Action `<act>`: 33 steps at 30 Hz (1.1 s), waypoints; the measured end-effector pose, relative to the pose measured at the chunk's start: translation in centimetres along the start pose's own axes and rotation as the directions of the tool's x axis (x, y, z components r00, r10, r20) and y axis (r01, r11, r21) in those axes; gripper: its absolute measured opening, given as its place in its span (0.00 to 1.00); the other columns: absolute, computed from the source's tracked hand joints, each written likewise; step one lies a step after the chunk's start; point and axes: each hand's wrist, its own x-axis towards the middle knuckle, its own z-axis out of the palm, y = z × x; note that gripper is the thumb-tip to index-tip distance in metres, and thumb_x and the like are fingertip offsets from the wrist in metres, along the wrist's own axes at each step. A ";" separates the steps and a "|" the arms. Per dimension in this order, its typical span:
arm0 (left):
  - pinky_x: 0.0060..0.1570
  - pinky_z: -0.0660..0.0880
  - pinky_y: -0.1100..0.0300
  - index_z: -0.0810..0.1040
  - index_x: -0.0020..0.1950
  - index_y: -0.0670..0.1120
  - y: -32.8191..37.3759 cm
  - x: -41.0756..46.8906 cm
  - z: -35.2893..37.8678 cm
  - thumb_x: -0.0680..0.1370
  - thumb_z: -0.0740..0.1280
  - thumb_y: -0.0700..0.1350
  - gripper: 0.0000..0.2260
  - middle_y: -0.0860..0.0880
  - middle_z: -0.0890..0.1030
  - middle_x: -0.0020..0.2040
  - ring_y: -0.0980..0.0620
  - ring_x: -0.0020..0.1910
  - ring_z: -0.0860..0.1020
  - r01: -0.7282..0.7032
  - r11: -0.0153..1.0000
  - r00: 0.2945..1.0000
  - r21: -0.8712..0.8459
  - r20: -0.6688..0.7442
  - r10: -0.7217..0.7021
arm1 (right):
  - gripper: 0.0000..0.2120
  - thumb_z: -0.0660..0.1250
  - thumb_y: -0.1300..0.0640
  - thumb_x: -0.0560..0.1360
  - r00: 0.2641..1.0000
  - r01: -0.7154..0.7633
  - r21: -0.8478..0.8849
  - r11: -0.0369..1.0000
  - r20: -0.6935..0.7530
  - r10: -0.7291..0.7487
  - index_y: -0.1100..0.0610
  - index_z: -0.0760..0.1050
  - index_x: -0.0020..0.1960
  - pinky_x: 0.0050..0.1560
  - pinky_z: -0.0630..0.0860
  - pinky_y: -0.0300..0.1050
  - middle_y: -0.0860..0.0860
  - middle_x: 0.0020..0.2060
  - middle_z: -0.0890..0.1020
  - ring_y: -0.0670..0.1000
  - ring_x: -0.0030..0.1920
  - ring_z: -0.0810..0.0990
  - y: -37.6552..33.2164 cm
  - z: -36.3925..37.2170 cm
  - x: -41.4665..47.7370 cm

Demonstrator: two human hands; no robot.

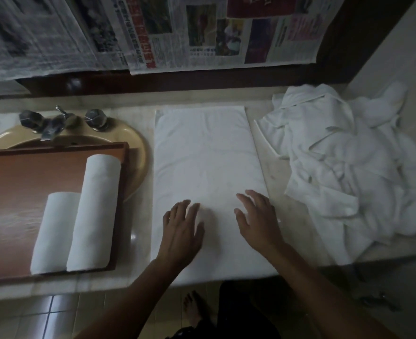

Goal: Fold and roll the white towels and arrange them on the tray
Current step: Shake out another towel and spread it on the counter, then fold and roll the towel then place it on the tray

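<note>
On countertop | folded towel under both hands: left, right | fingers spread, holding nothing

A white folded towel lies flat as a long rectangle on the counter; two rolled towels lie side by side on the wooden tray; a crumpled towel pile sits right.
</note>
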 end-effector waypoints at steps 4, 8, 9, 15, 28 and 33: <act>0.66 0.70 0.45 0.75 0.71 0.47 2.8 5.5 0.1 0.81 0.66 0.51 0.19 0.44 0.76 0.69 0.42 0.69 0.73 -0.009 1.000 0.999 -0.021 -0.042 0.008 | 0.18 0.64 0.52 0.78 0.999 -0.010 0.047 0.999 -0.049 0.013 0.57 0.78 0.65 0.64 0.75 0.57 0.57 0.66 0.78 0.60 0.65 0.75 1.5 -1.4 7.0; 0.66 0.69 0.47 0.75 0.71 0.47 6.3 10.6 1.0 0.81 0.66 0.50 0.19 0.45 0.75 0.70 0.43 0.69 0.72 0.036 0.998 0.999 -0.050 -0.001 -0.036 | 0.16 0.68 0.58 0.78 0.999 -0.015 0.083 0.996 -0.039 0.019 0.59 0.78 0.65 0.64 0.75 0.59 0.57 0.64 0.79 0.62 0.63 0.76 3.3 -3.0 15.1; 0.66 0.69 0.47 0.75 0.71 0.47 7.2 11.8 1.4 0.81 0.66 0.51 0.19 0.45 0.75 0.70 0.44 0.69 0.71 0.042 0.997 0.999 -0.062 0.006 -0.042 | 0.16 0.67 0.58 0.79 0.999 -0.027 0.082 0.996 -0.024 0.029 0.58 0.77 0.66 0.65 0.74 0.58 0.57 0.64 0.78 0.61 0.64 0.76 3.6 -3.4 17.3; 0.63 0.73 0.49 0.74 0.71 0.46 12.0 17.5 3.9 0.82 0.67 0.52 0.20 0.45 0.75 0.68 0.44 0.65 0.73 0.069 0.991 0.997 -0.114 0.028 -0.066 | 0.16 0.64 0.56 0.83 0.992 -0.095 0.028 0.995 0.081 0.092 0.60 0.74 0.69 0.64 0.72 0.52 0.59 0.65 0.77 0.60 0.65 0.75 5.6 -3.6 29.3; 0.46 0.73 0.49 0.76 0.52 0.48 16.0 20.1 8.3 0.72 0.68 0.54 0.13 0.49 0.75 0.49 0.46 0.47 0.72 0.210 0.978 0.978 0.003 -0.013 -0.210 | 0.10 0.66 0.53 0.78 0.921 -0.210 -0.009 0.978 0.334 0.201 0.60 0.80 0.47 0.43 0.69 0.41 0.56 0.45 0.82 0.59 0.48 0.82 8.4 -0.4 41.1; 0.43 0.71 0.48 0.74 0.47 0.48 17.8 20.8 8.5 0.72 0.67 0.57 0.14 0.49 0.72 0.45 0.46 0.44 0.70 0.257 0.965 0.966 0.049 0.001 -0.257 | 0.07 0.64 0.56 0.77 0.910 -0.236 0.049 0.971 0.362 0.203 0.58 0.78 0.47 0.39 0.73 0.43 0.53 0.42 0.81 0.56 0.44 0.80 8.9 -3.6 41.9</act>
